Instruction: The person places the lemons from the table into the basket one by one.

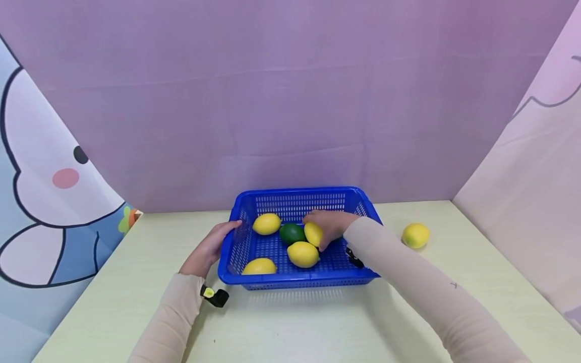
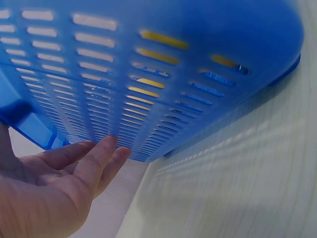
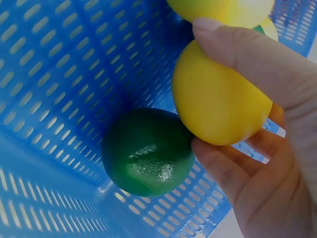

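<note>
Hands share the work well if the left hand [image 1: 208, 248] keeps flat, straight fingers steadying the blue slotted plastic basket [image 1: 290, 197] on the desk while the right hand [image 1: 330, 225], fingers curled round a smooth yellow lemon [image 3: 218, 101] inside beside the glossy green lime [image 3: 147, 151], keeps its grip gentle.
</note>
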Demonstrator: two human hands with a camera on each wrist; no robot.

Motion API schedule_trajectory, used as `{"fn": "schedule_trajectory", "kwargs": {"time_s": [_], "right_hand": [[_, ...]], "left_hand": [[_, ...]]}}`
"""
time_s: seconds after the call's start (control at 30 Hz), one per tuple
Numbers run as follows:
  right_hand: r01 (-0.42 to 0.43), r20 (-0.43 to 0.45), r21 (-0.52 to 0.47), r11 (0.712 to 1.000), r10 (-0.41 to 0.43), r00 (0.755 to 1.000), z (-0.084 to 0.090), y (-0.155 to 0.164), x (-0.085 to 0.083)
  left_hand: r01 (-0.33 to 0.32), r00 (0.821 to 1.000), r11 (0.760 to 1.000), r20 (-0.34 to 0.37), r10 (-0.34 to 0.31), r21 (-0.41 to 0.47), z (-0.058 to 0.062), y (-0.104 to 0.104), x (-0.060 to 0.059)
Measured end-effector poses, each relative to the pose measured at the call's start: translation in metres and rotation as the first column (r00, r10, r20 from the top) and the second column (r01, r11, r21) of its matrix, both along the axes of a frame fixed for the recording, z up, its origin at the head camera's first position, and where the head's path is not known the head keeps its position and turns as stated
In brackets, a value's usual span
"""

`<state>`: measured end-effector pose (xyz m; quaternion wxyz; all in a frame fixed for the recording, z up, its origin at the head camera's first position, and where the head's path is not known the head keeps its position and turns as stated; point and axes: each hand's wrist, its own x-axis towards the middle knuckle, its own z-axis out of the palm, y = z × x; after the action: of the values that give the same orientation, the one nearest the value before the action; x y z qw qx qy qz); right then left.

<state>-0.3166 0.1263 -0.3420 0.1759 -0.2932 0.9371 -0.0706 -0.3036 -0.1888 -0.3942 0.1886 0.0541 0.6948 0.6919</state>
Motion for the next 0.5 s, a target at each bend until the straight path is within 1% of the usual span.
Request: {"fn": "schedule_trajectory", "kwargs": {"time_s": [0.13, 0.3, 0.37, 0.5], "right_hand": [[-0.025, -0.025, 0.051, 0.998, 0.027, 0.999, -0.001, -0.003, 0.004], [-0.041, -0.036, 0.093, 0.995, 0.045, 0.998, 0.003, -0.007, 0.012], [-0.045, -0.043, 0.107, 0.993, 0.050, 0.998, 0.005, -0.008, 0.014], [-0.036, -0.049, 0.143, 0.989, 0.044, 0.998, 0.004, -0.011, 0.015]], "left_hand": [[0.004, 1.000, 1.000, 0.004, -0.004, 0.000, -0.001, 0.000, -0.001], [0.012, 1.000, 1.000, 0.010, -0.012, -0.001, -0.001, -0.001, -0.001], [0.013, 1.000, 1.000, 0.010, -0.013, -0.002, -0.001, -0.001, -0.001], [0.013, 1.000, 1.000, 0.011, -0.013, -0.004, -0.001, -0.002, -0.001]]}}
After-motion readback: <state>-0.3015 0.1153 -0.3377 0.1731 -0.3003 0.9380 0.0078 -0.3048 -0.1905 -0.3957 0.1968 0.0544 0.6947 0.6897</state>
